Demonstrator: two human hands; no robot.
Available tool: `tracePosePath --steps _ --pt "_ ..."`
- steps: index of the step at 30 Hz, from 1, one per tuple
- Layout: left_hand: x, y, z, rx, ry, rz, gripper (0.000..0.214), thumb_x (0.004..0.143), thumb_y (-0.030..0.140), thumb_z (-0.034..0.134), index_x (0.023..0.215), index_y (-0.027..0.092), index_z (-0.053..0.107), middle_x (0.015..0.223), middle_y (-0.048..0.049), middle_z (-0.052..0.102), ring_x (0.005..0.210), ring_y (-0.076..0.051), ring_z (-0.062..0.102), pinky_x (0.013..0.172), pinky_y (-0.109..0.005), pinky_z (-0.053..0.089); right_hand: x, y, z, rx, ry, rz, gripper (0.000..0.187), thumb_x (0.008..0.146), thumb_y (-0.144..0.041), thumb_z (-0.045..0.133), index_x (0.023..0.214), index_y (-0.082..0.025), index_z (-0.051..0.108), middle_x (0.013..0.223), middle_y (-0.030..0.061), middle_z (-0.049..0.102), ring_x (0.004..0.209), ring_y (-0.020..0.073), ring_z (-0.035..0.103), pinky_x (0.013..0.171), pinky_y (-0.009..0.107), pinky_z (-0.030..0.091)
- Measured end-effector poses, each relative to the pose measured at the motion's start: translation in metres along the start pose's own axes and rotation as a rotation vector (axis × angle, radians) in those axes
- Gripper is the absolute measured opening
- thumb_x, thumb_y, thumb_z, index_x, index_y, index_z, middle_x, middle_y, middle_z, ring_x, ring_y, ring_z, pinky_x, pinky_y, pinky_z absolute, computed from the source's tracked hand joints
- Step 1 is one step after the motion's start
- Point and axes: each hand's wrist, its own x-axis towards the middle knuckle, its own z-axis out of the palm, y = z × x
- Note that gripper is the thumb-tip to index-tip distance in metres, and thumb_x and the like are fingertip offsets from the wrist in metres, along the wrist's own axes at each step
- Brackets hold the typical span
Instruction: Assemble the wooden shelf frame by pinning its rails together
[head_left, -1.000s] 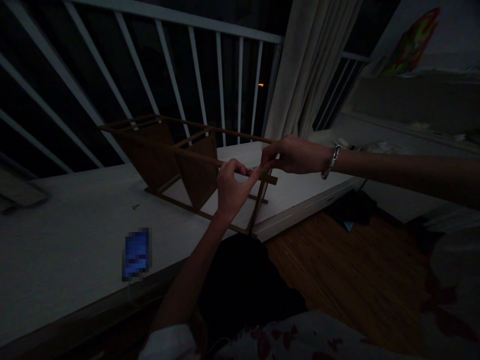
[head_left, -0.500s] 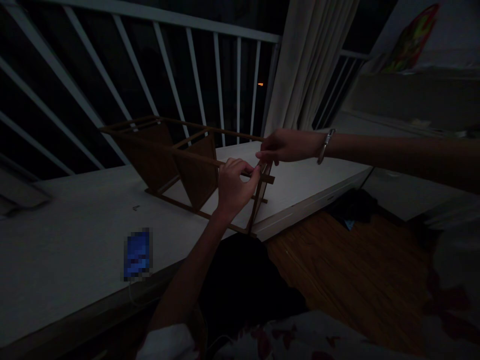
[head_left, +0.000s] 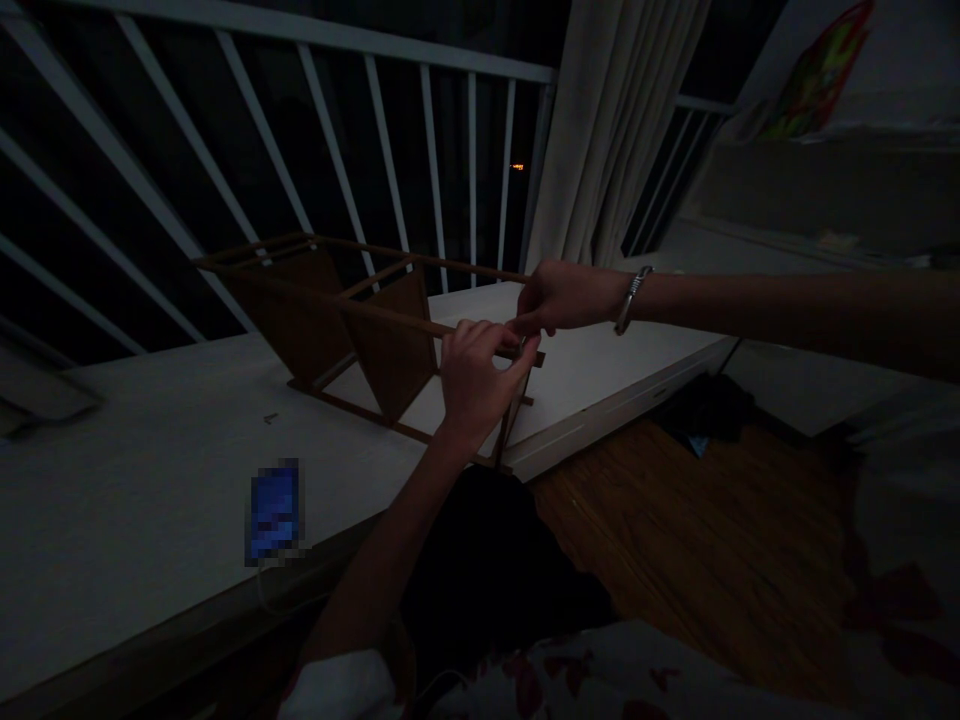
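A brown wooden shelf rack (head_left: 382,318) lies on its side on the white ledge, its shelf panels upright. My left hand (head_left: 484,375) is at the rack's near right end, curled over the upper rail with thumb and forefinger drawn together. Right beside those fingertips, my right hand (head_left: 561,297) is closed in a pinch, a silver bracelet on its wrist. Whatever small piece the fingers hold is hidden between them and too dark to name. Left of the rack, a few tiny hardware pieces (head_left: 271,418) lie on the ledge.
A blurred-out blue-screened device (head_left: 274,512) with a cable lies on the white ledge (head_left: 150,480). White railing (head_left: 375,150) runs behind the rack, beside a pale curtain (head_left: 607,130). Dark cloth (head_left: 705,410) lies on the wooden floor (head_left: 637,520) at right.
My left hand has shifted slightly right and its thumb reaches nearer my right fingertips. My right hand has come slightly lower and left. The rack stays in place.
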Motion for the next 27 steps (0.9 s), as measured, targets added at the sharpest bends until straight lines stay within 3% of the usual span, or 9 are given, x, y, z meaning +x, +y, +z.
tracePosePath --steps 3,8,10,15,19,27 --pt "0.0 -0.003 0.0 -0.008 -0.035 0.076 0.019 0.078 0.034 0.058 0.066 0.019 0.054 0.071 -0.0007 0.06 0.078 -0.017 0.05 0.075 -0.032 0.036 -0.001 -0.001 -0.001 -0.006 -0.026 0.009 0.041 0.074 -0.051 0.056 0.078 -0.013 0.068 0.066 0.0041 0.064 0.061 0.0107 0.057 0.056 0.022 0.041" --pt "0.001 -0.017 -0.002 -0.051 -0.225 0.278 0.015 0.076 0.032 0.059 0.07 0.019 0.056 0.078 -0.0023 0.06 0.085 -0.018 0.05 0.077 -0.032 0.038 -0.002 0.002 0.001 0.044 -0.038 -0.013 0.038 0.077 -0.049 0.054 0.08 -0.013 0.068 0.071 0.0049 0.065 0.063 0.0108 0.056 0.057 0.022 0.041" --pt "0.002 -0.024 -0.002 -0.076 -0.251 0.291 0.015 0.075 0.03 0.059 0.067 0.019 0.054 0.076 -0.0018 0.059 0.083 -0.017 0.05 0.077 -0.032 0.038 -0.002 0.006 0.002 0.058 -0.031 -0.031 0.037 0.078 -0.048 0.053 0.081 -0.014 0.067 0.071 0.0046 0.064 0.063 0.0109 0.056 0.058 0.023 0.041" --pt "0.006 -0.037 -0.003 -0.136 -0.153 0.143 0.015 0.077 0.025 0.057 0.064 0.019 0.051 0.068 -0.0002 0.055 0.074 -0.015 0.05 0.072 -0.03 0.039 -0.003 0.012 0.006 0.04 -0.014 -0.123 0.033 0.081 -0.042 0.051 0.087 -0.013 0.065 0.073 0.0037 0.063 0.066 0.0104 0.054 0.061 0.023 0.038" --pt "0.012 -0.038 -0.002 -0.113 -0.106 0.037 0.007 0.076 0.026 0.059 0.072 0.02 0.058 0.077 -0.0015 0.058 0.083 -0.017 0.051 0.077 -0.032 0.039 -0.004 0.014 0.008 -0.009 0.034 -0.184 0.031 0.083 -0.036 0.049 0.088 -0.009 0.063 0.073 0.0042 0.061 0.064 0.0083 0.049 0.06 0.021 0.035" --pt "0.019 -0.033 0.002 -0.111 -0.186 -0.088 0.009 0.072 0.031 0.064 0.071 0.022 0.066 0.091 -0.0016 0.061 0.093 -0.018 0.052 0.083 -0.036 0.036 -0.007 0.014 0.009 -0.051 0.099 -0.24 0.029 0.082 -0.033 0.049 0.088 -0.009 0.064 0.076 0.0056 0.062 0.066 0.0085 0.049 0.061 0.02 0.033"
